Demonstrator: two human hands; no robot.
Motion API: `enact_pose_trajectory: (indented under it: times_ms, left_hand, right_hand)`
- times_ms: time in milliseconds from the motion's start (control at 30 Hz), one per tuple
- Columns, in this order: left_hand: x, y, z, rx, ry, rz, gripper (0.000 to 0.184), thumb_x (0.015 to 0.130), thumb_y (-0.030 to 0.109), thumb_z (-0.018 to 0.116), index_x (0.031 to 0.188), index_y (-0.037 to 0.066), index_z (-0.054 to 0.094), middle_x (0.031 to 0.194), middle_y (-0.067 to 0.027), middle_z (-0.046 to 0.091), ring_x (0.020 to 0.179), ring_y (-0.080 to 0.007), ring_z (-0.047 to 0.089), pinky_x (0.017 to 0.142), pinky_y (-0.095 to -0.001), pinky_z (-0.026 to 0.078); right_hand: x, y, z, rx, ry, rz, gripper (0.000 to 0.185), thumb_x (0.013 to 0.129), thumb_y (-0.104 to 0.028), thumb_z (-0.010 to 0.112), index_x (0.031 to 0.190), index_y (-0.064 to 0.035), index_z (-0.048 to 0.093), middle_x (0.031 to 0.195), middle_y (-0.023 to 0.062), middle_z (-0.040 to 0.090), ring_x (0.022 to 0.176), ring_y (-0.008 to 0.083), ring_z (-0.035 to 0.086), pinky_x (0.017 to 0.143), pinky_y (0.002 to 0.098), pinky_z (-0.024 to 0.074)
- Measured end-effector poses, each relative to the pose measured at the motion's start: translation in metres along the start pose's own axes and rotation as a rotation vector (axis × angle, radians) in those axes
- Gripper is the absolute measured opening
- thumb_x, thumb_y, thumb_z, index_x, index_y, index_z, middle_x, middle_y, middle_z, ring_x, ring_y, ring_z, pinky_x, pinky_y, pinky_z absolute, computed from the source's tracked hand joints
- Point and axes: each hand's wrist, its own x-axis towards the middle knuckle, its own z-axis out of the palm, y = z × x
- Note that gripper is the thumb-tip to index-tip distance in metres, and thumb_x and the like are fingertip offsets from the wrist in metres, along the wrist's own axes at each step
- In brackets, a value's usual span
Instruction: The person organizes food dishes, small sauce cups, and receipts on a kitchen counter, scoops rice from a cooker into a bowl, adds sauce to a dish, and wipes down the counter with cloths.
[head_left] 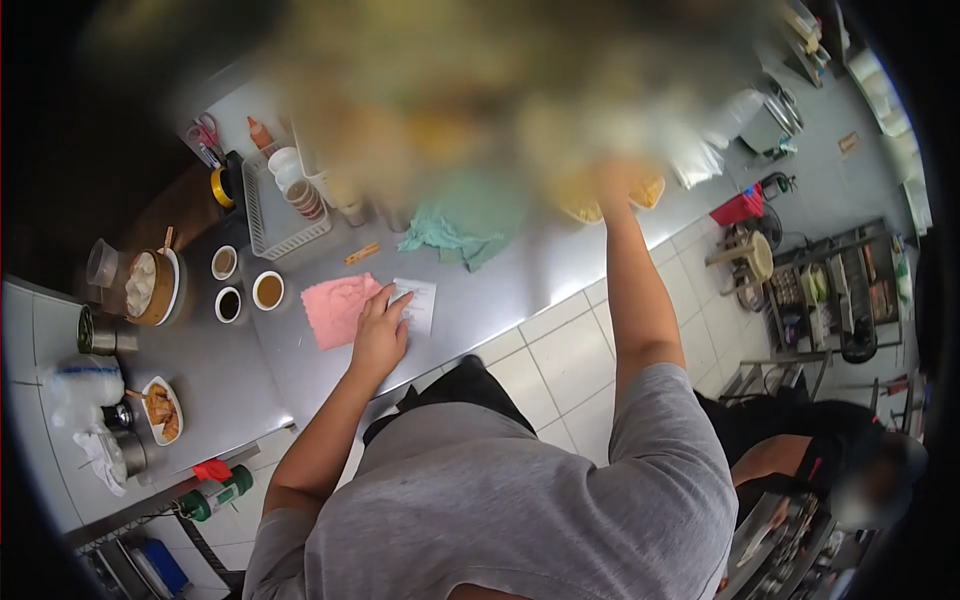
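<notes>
My left hand (pixel 380 335) rests on the steel counter with its fingers apart. Its fingertips touch a small white printed slip of paper (pixel 416 310), and a pink cloth (pixel 336 308) lies right beside and partly under the hand. My right hand (pixel 618 182) reaches out over the far right part of the counter, next to containers of yellowish food (pixel 648 190). A blur across the top of the view covers its fingers, so their grip is hidden. Between the hands lie a crumpled green cloth (pixel 460 235) and a wooden clothespin (pixel 362 253).
Three sauce cups, one being a brown one (pixel 268 291), stand on the left near a bamboo steamer (pixel 150 288) of buns. A white basket (pixel 285 215) holds cups. A bowl of food (pixel 161 410) is at far left. Another person (pixel 800 455) is behind on the right.
</notes>
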Motion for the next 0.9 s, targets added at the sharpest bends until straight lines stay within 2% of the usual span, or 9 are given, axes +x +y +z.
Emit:
enact_pose_trajectory:
  times_ms: [167, 233, 300, 367, 467, 700, 767, 833, 900]
  left_hand:
    - [0.025, 0.002, 0.03, 0.212, -0.037, -0.207, 0.045, 0.075, 0.017, 0.069, 0.119, 0.014, 0.06, 0.132, -0.0141, 0.044, 0.119, -0.0337, 0.042, 0.098, -0.0451, 0.034]
    - [0.039, 0.015, 0.043, 0.284, 0.0, -0.336, 0.055, 0.073, 0.023, 0.072, 0.124, 0.016, 0.056, 0.124, -0.0136, 0.048, 0.114, -0.032, 0.044, 0.094, -0.0447, 0.034]
    - [0.055, 0.03, 0.054, 0.281, -0.007, -0.424, 0.06, 0.072, 0.03, 0.073, 0.127, 0.016, 0.054, 0.117, -0.0134, 0.049, 0.108, -0.0314, 0.045, 0.092, -0.0455, 0.033]
    - [0.067, 0.045, 0.068, 0.244, 0.153, -0.467, 0.058, 0.074, 0.031, 0.072, 0.126, 0.015, 0.055, 0.115, -0.013, 0.049, 0.107, -0.0314, 0.045, 0.092, -0.046, 0.032]
    - [0.073, 0.064, 0.071, 0.294, 0.241, -0.45, 0.057, 0.078, 0.03, 0.069, 0.129, 0.013, 0.052, 0.121, -0.0161, 0.046, 0.11, -0.0344, 0.045, 0.093, -0.0456, 0.034]
    - [0.065, 0.088, 0.062, 0.165, 0.32, -0.405, 0.056, 0.076, 0.014, 0.068, 0.128, 0.007, 0.05, 0.128, -0.0194, 0.045, 0.115, -0.0375, 0.044, 0.1, -0.0439, 0.034]
    - [0.074, 0.092, 0.06, 0.134, 0.357, -0.318, 0.048, 0.078, 0.011, 0.066, 0.124, 0.006, 0.053, 0.124, -0.0199, 0.047, 0.11, -0.0359, 0.048, 0.093, -0.0411, 0.041]
    - [0.093, 0.098, 0.063, -0.04, 0.327, -0.291, 0.043, 0.079, 0.01, 0.065, 0.121, 0.005, 0.055, 0.12, -0.0188, 0.05, 0.105, -0.034, 0.052, 0.088, -0.0394, 0.044]
    - [0.122, 0.112, 0.071, -0.26, 0.228, -0.267, 0.035, 0.082, 0.011, 0.063, 0.116, 0.003, 0.058, 0.112, -0.0169, 0.055, 0.094, -0.0309, 0.057, 0.081, -0.0366, 0.048]
  right_hand:
    - [0.097, 0.009, 0.048, -0.405, -0.116, -0.239, 0.034, 0.083, -0.015, 0.047, 0.115, -0.012, 0.059, 0.111, 0.0152, 0.06, 0.103, 0.0345, 0.055, 0.084, 0.0472, 0.0465]
    - [0.136, 0.02, 0.078, -0.6, -0.163, -0.368, 0.036, 0.085, -0.017, 0.047, 0.12, -0.0129, 0.056, 0.117, 0.015, 0.058, 0.106, 0.034, 0.055, 0.086, 0.0478, 0.046]
    - [0.168, 0.029, 0.098, -0.533, -0.152, -0.341, 0.036, 0.086, -0.017, 0.046, 0.121, -0.0121, 0.055, 0.119, 0.0151, 0.057, 0.108, 0.0341, 0.056, 0.086, 0.0488, 0.0458]
    - [0.186, 0.043, 0.117, -0.465, -0.06, -0.311, 0.036, 0.087, -0.017, 0.044, 0.121, -0.0091, 0.054, 0.12, 0.0166, 0.058, 0.106, 0.0342, 0.058, 0.086, 0.0479, 0.0471]
    - [0.2, 0.059, 0.124, -0.503, -0.133, -0.387, 0.036, 0.086, -0.016, 0.045, 0.12, -0.0083, 0.054, 0.118, 0.0174, 0.059, 0.104, 0.034, 0.059, 0.086, 0.047, 0.0475]
    - [0.218, 0.059, 0.07, -0.563, -0.284, -0.577, 0.036, 0.084, -0.013, 0.046, 0.119, -0.0065, 0.055, 0.112, 0.0192, 0.061, 0.101, 0.0336, 0.061, 0.085, 0.0449, 0.0482]
    - [0.206, 0.066, 0.027, -0.532, -0.322, -0.61, 0.036, 0.084, -0.012, 0.047, 0.118, -0.006, 0.056, 0.11, 0.0197, 0.062, 0.1, 0.0334, 0.061, 0.085, 0.0443, 0.0484]
    - [0.17, 0.056, -0.055, -0.325, -0.479, -0.47, 0.035, 0.08, -0.009, 0.052, 0.114, -0.0066, 0.059, 0.1, 0.0219, 0.064, 0.094, 0.0335, 0.062, 0.084, 0.0414, 0.0483]
    - [0.132, 0.09, -0.075, -0.186, -0.619, -0.323, 0.034, 0.078, -0.007, 0.055, 0.112, -0.0078, 0.06, 0.094, 0.0225, 0.065, 0.091, 0.0345, 0.062, 0.082, 0.043, 0.0478]
